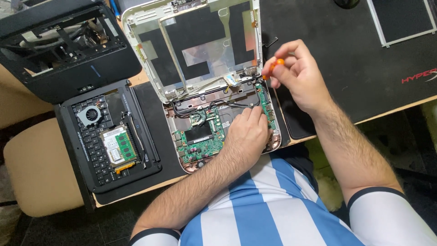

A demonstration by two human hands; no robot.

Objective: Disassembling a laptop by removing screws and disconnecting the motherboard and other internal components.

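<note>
Head view is showing the screwdriver (pixel 272 68) mostly hiding inside the right hand (pixel 298 75), only its orange handle poking out between the closed fingertips, its tip hard to make out. The left hand (pixel 246 134) is lying flat, fingers loosely spread and holding nothing, covering part of the green circuit board (pixel 200 136) in the opened laptop (pixel 182 98).

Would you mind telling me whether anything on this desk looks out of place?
Yes: a loose grey cooling fan and a green memory board lie on top of the black keyboard, left of the opened white laptop.
</note>
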